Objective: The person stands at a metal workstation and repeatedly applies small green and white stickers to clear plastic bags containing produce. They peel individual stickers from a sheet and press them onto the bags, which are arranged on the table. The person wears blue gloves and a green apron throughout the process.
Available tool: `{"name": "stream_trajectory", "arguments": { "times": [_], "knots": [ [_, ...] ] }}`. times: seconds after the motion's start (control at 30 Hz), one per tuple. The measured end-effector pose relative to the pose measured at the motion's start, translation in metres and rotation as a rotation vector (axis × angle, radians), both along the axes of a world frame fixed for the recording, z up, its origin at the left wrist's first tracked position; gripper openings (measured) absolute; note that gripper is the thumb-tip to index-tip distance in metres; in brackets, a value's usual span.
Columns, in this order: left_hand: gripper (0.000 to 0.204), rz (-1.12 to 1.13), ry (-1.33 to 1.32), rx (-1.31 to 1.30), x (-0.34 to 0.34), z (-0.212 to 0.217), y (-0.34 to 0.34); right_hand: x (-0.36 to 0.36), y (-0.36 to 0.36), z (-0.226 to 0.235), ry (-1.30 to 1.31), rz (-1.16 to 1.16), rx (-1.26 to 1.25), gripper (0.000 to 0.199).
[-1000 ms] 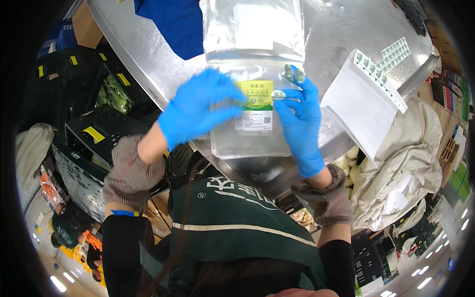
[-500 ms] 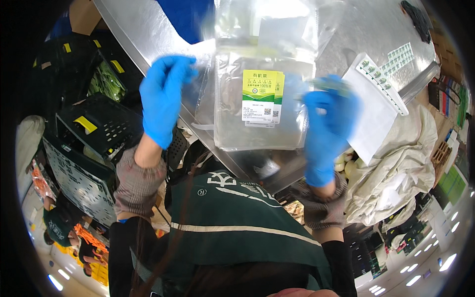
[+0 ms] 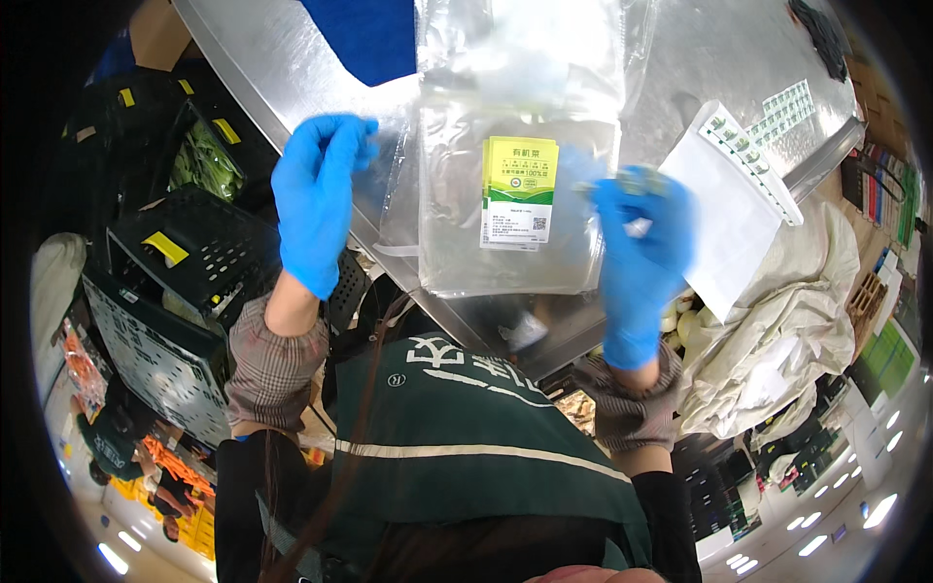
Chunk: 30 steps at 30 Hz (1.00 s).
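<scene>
A stack of clear plastic bags (image 3: pixel 457 262) lies flat in front of me on a metal table. On it sits a yellow, green and white printed label (image 3: pixel 520 194), with edges of others just beneath. My left hand (image 3: pixel 326 199), in a blue glove, is raised left of the bags, fingers partly bent and apart, with nothing visible in them. At the bags' right edge is my blue-gloved right hand (image 3: pixel 643 253), blurred by motion. Its fingers pinch a small greenish sticker (image 3: pixel 641 182), smeared and partly hidden.
White backing paper (image 3: pixel 719 223) with a strip of small green stickers (image 3: pixel 743 146) lies at right. A blue cloth (image 3: pixel 369 39) is at the far side. Black crates (image 3: pixel 190 248), one holding leafy greens (image 3: pixel 209 165), stand left; pale sacks (image 3: pixel 768 330) lie right. People are at far lower left.
The clear plastic at the far side has settled. The top label now sits slightly further right, over the others. My right hand has moved slightly down; my left hand has barely moved.
</scene>
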<state>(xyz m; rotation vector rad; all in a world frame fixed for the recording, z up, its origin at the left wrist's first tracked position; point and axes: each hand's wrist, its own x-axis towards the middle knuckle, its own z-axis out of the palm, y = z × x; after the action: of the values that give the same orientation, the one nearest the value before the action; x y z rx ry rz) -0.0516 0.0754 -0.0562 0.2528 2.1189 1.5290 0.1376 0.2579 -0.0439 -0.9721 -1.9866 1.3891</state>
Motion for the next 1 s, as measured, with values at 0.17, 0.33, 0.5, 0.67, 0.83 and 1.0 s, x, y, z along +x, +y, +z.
{"name": "stream_trajectory", "arguments": {
  "times": [0.17,0.33,0.5,0.67,0.83,1.0],
  "knots": [
    [0.016,-0.874,0.666,-0.196,0.028,-0.011,0.011,-0.005,-0.002,-0.046,-0.27,0.298,0.606,0.026],
    [0.013,-0.928,0.582,-0.222,0.012,-0.015,0.017,-0.004,0.014,-0.005,-0.133,0.069,0.045,0.017],
    [0.016,-0.135,0.003,0.093,0.001,0.008,0.011,0.0,0.03,0.029,-0.232,0.224,-0.036,0.009],
    [0.019,-0.842,0.651,-0.147,0.024,-0.002,0.012,-0.016,0.026,-0.027,-0.464,0.655,0.697,0.012],
    [0.011,-0.838,0.62,-0.204,0.021,-0.018,0.017,-0.019,0.039,-0.012,-0.548,0.608,0.681,0.016],
    [0.012,-0.849,0.455,-0.239,0.01,-0.011,0.018,-0.011,0.046,0.033,-0.148,0.289,0.0,0.008]
  ]
}}
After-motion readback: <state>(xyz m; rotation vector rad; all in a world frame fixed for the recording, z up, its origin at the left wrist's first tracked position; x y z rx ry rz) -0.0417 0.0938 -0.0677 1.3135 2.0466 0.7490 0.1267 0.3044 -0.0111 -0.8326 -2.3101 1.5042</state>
